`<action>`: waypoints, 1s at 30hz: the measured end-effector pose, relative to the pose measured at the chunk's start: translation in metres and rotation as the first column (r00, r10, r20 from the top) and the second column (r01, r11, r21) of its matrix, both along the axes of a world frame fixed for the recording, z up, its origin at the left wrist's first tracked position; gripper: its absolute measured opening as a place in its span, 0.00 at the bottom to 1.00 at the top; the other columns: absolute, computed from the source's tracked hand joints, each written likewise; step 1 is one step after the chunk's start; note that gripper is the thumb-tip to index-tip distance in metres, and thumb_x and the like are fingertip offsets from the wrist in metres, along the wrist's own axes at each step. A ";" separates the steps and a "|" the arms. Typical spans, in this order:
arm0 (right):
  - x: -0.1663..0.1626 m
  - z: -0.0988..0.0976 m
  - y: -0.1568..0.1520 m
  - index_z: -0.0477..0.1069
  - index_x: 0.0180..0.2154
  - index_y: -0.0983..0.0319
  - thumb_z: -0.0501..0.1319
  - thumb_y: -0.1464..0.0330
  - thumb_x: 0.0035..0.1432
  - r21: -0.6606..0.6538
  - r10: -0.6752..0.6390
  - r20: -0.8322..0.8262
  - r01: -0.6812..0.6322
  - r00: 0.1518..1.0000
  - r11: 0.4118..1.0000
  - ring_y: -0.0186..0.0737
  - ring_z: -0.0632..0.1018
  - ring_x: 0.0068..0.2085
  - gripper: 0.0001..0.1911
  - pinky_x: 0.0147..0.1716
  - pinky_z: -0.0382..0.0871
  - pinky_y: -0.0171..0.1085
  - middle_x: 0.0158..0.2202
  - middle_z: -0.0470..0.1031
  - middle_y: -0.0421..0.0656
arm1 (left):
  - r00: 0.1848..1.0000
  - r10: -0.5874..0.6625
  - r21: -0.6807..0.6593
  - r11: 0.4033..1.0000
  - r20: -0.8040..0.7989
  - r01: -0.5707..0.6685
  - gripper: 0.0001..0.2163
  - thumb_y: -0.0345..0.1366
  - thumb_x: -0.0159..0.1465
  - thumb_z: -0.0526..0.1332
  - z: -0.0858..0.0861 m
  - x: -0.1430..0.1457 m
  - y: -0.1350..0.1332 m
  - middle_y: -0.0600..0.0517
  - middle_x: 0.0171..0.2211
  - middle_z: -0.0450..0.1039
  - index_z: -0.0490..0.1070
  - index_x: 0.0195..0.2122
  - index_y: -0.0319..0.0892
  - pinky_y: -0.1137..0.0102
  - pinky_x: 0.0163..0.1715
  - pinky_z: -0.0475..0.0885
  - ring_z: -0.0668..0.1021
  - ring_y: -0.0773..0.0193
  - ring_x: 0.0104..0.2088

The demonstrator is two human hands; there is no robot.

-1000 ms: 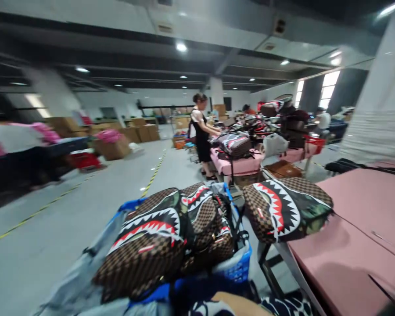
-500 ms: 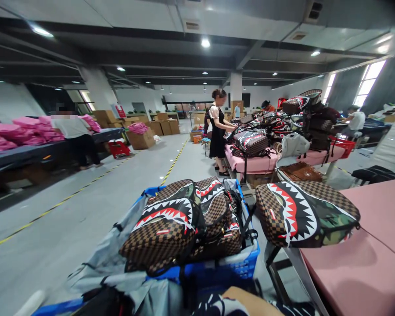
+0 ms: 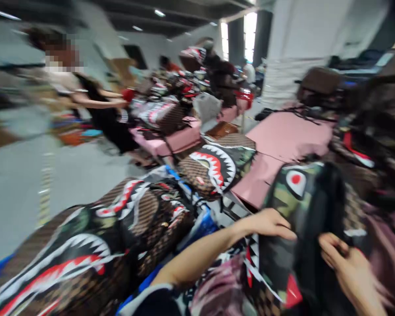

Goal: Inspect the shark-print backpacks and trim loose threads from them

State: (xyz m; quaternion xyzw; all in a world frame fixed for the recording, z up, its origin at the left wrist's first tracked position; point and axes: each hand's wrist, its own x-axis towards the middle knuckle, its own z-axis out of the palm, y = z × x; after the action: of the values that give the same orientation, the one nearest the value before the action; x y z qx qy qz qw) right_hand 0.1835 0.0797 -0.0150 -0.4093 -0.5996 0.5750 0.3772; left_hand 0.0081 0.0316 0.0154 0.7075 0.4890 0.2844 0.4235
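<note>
A backpack with camouflage, brown checks and a printed shark mouth and eye stands tilted in front of me at the right. My left hand is closed on its camouflage side, the fingers partly hidden. Across the black panel, my right hand has its fingers curled against the backpack's other edge; what exactly they pinch is blurred. Another shark-mouth backpack lies on the corner of the pink table. More such backpacks fill the blue crate at the left.
The pink-covered table runs away to the right, with bags piled at its far end and right side. The blue crate's rim is near my left forearm. A co-worker stands at another bag-covered table.
My view has swung right and is blurred by motion. Both my hands and the backpack they hold have come into sight at the lower right.
</note>
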 end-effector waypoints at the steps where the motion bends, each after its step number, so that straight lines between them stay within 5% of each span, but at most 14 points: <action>1: 0.022 0.003 0.003 0.69 0.29 0.65 0.65 0.57 0.50 -0.023 -0.044 -0.006 0.044 0.999 0.999 0.28 0.64 0.20 0.16 0.16 0.59 0.30 0.22 0.64 0.37 | 0.999 -0.031 0.018 0.999 0.007 0.031 0.22 0.52 0.57 0.56 -0.001 -0.004 0.002 0.58 0.16 0.52 0.58 0.16 0.39 0.73 0.24 0.55 0.60 0.72 0.21; 3: 0.048 0.010 0.007 0.68 0.26 0.65 0.67 0.58 0.47 -0.058 -0.081 -0.094 0.076 0.992 0.995 0.25 0.57 0.16 0.16 0.14 0.50 0.30 0.18 0.59 0.35 | 1.000 -0.028 0.058 0.998 -0.007 0.029 0.22 0.51 0.59 0.54 -0.003 -0.010 0.006 0.57 0.18 0.52 0.56 0.16 0.39 0.72 0.27 0.54 0.59 0.71 0.24; 8: 0.051 0.016 0.015 0.67 0.40 0.64 0.58 0.56 0.56 -0.104 0.009 -0.214 -0.032 0.977 0.994 0.23 0.52 0.15 0.18 0.14 0.44 0.31 0.23 0.63 0.37 | 0.997 -0.075 0.036 0.996 -0.017 0.076 0.22 0.50 0.60 0.51 -0.001 -0.009 0.006 0.57 0.18 0.51 0.52 0.16 0.40 0.71 0.30 0.53 0.58 0.69 0.26; 11: 0.054 0.016 0.008 0.62 0.46 0.62 0.50 0.55 0.61 0.023 0.136 -0.156 -0.134 0.978 0.991 0.25 0.55 0.17 0.20 0.15 0.50 0.31 0.26 0.65 0.37 | 0.998 -0.068 0.015 0.998 0.005 0.068 0.22 0.50 0.60 0.51 0.000 -0.007 0.004 0.57 0.18 0.49 0.51 0.16 0.40 0.71 0.29 0.53 0.57 0.68 0.26; 13: 0.061 0.018 -0.001 0.63 0.44 0.61 0.47 0.57 0.63 0.180 0.188 0.027 -0.190 0.982 0.965 0.29 0.63 0.21 0.17 0.19 0.58 0.32 0.28 0.67 0.39 | 0.998 -0.054 0.000 0.999 0.029 0.054 0.23 0.50 0.60 0.52 0.000 -0.007 0.005 0.57 0.18 0.47 0.49 0.15 0.41 0.71 0.29 0.52 0.56 0.68 0.26; 18: 0.078 0.026 -0.016 0.67 0.42 0.61 0.53 0.63 0.62 0.567 -0.060 0.480 -0.257 0.875 0.783 0.37 0.73 0.36 0.11 0.35 0.66 0.35 0.35 0.72 0.43 | 0.996 -0.048 -0.070 0.996 0.080 0.054 0.24 0.52 0.59 0.53 -0.003 -0.008 0.006 0.57 0.18 0.46 0.49 0.15 0.41 0.71 0.29 0.52 0.56 0.67 0.27; 25: 0.065 0.022 -0.014 0.71 0.42 0.63 0.58 0.71 0.59 0.858 -0.426 0.413 -0.187 0.805 0.478 0.37 0.72 0.34 0.09 0.32 0.63 0.34 0.34 0.72 0.45 | 0.997 -0.033 -0.110 0.993 0.073 0.041 0.22 0.50 0.58 0.55 -0.006 -0.008 0.006 0.56 0.19 0.47 0.50 0.16 0.41 0.70 0.30 0.51 0.56 0.66 0.28; 28: 0.061 0.022 -0.017 0.73 0.40 0.62 0.58 0.72 0.58 0.878 -0.468 0.425 -0.228 0.775 0.420 0.36 0.71 0.32 0.08 0.31 0.61 0.35 0.31 0.72 0.43 | 0.997 -0.020 -0.126 0.992 0.080 0.030 0.22 0.50 0.57 0.55 -0.005 -0.008 0.005 0.56 0.19 0.46 0.49 0.16 0.41 0.70 0.30 0.51 0.56 0.66 0.28; 30: 0.062 0.023 -0.019 0.73 0.40 0.61 0.58 0.72 0.58 0.855 -0.393 0.455 -0.268 0.799 0.445 0.35 0.71 0.31 0.08 0.31 0.61 0.35 0.31 0.72 0.42 | 0.996 -0.009 -0.138 0.990 0.087 0.021 0.22 0.49 0.57 0.55 -0.005 -0.008 0.004 0.56 0.19 0.47 0.49 0.16 0.41 0.70 0.30 0.51 0.56 0.67 0.28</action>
State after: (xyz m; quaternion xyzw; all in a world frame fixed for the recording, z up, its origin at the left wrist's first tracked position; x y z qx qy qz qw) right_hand 0.2459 0.0610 0.0076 -0.3297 -0.8780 -0.0050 0.3470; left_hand 0.0002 0.0356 0.0101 0.6671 0.4835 0.2767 0.4946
